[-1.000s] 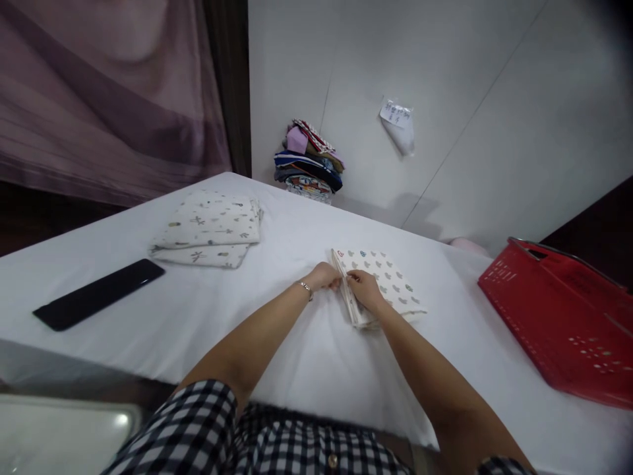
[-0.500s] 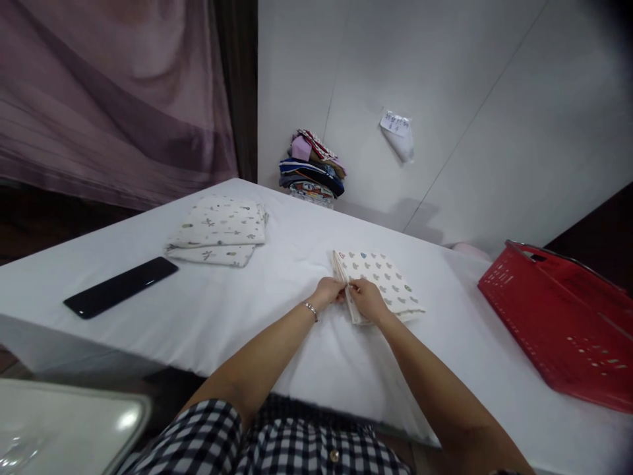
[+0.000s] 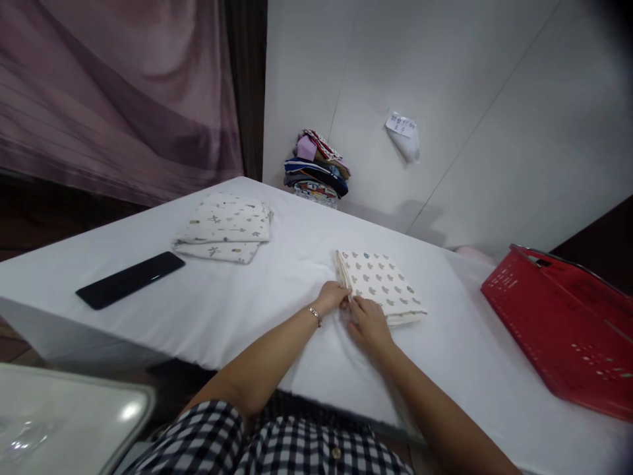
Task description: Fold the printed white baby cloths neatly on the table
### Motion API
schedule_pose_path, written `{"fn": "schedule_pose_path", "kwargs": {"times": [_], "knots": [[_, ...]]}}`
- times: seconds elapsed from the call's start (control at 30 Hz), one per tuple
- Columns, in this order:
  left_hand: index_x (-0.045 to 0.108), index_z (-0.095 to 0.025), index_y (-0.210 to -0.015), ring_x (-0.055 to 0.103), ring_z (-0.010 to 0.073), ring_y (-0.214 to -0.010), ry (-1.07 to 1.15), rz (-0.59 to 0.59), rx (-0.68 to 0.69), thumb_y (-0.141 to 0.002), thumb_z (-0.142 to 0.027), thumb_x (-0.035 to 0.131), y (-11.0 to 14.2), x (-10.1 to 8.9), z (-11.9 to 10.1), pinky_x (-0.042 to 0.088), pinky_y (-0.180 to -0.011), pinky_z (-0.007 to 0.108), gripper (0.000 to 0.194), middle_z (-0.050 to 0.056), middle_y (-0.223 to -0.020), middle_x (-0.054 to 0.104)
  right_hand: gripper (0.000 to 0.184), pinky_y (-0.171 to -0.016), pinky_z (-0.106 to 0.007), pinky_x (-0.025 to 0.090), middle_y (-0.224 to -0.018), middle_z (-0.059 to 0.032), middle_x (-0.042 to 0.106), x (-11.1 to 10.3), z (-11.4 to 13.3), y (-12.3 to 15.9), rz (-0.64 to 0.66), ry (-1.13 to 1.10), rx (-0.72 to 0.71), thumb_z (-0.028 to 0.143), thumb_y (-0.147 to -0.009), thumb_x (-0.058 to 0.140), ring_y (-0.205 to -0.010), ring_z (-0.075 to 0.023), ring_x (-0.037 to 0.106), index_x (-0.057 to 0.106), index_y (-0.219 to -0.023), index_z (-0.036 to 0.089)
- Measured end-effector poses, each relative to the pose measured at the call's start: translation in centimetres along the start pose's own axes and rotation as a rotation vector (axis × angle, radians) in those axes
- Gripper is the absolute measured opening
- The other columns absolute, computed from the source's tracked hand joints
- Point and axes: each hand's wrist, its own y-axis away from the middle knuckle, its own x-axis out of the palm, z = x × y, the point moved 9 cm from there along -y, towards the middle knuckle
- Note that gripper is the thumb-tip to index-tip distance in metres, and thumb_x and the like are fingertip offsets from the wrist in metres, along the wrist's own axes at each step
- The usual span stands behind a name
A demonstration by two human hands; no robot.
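A folded cream cloth (image 3: pixel 380 280) printed with small grey-brown shapes lies flat on the white-covered table (image 3: pixel 277 297). At its near left corner, my left hand (image 3: pixel 332 298) is closed with the fingertips pinching the layered edge. My right hand (image 3: pixel 370 322) rests on the near edge of the same cloth, its fingers reaching toward the left hand and the thumb tucked low beside the corner. To the left lies a second folded white cloth (image 3: pixel 225 227) with a plant-like print, apart from both hands.
A black phone-like slab (image 3: pixel 131 280) lies at the table's left. A red perforated basket (image 3: pixel 558 323) stands at the right. Folded fabrics (image 3: pixel 316 168) are stacked by the wall, where a labelled plastic packet (image 3: pixel 403 137) hangs. A white surface (image 3: pixel 74 415) sits at the lower left.
My right hand has slid slightly down toward me along the cloth's near edge, its fingers now flatter. My left hand stays at the corner. The whole view has shifted slightly.
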Motion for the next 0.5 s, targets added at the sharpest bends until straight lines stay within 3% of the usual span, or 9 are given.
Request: {"fn": "schedule_pose_path", "kwargs": {"times": [0.2,0.5], "knots": [[0.063,-0.013,-0.069,0.055,0.0109,-0.043,-0.007,0.030,0.006,-0.082,-0.033,0.059,0.6,0.7,0.1,0.037,-0.045,0.020,0.025,-0.001,-0.047,0.058,0.050,-0.107,-0.050,0.026,-0.135,-0.0152,0.051,-0.5,-0.6,2.6,-0.119,0.064,-0.056,0.024,-0.089,0.045,-0.130,-0.0284,0.038,0.042,-0.137,0.012],[0.059,-0.012,-0.064,0.053,0.0087,-0.040,0.057,0.081,-0.061,-0.085,-0.026,0.056,2.5,1.9,0.5,0.034,-0.040,0.019,0.025,-0.002,-0.049,0.058,0.055,-0.108,-0.053,0.027,-0.135,-0.0159,0.052,0.0,-1.6,3.1,-0.129,0.016,-0.007,0.028,-0.091,0.044,-0.131,-0.0289,0.041,0.034,-0.143,0.012]]}}
